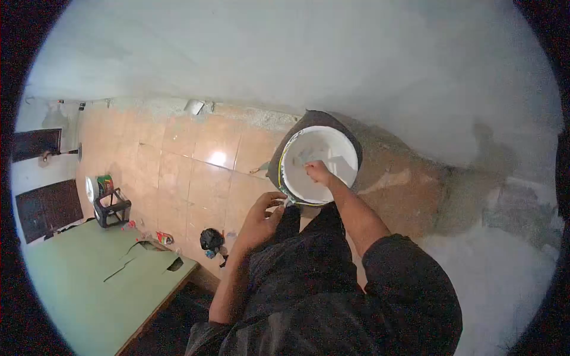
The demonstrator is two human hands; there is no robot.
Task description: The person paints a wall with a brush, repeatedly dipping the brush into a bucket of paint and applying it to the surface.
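A round white bucket (pixel 347 191) stands on the floor before me, with whitish material inside. My right hand (pixel 318 172) is over the bucket's opening, its fingers closed around something; a small pale piece shows by the fingers, too unclear to name. At the bucket's near left rim is my left hand (pixel 268 212), fingers curved and partly apart, with a greyish thing (pixel 289 202) near the fingertips. Whether that hand grips it is unclear. A dark grey cloth or sack (pixel 317 117) lies around and under the bucket.
A plastered wall rises ahead. On the tiled floor at left are a black bag (pixel 211 239), a dark stool (pixel 113 210), a green container (pixel 104 185) and a red packet (pixel 164 238). A green board (pixel 89 285) fills the lower left.
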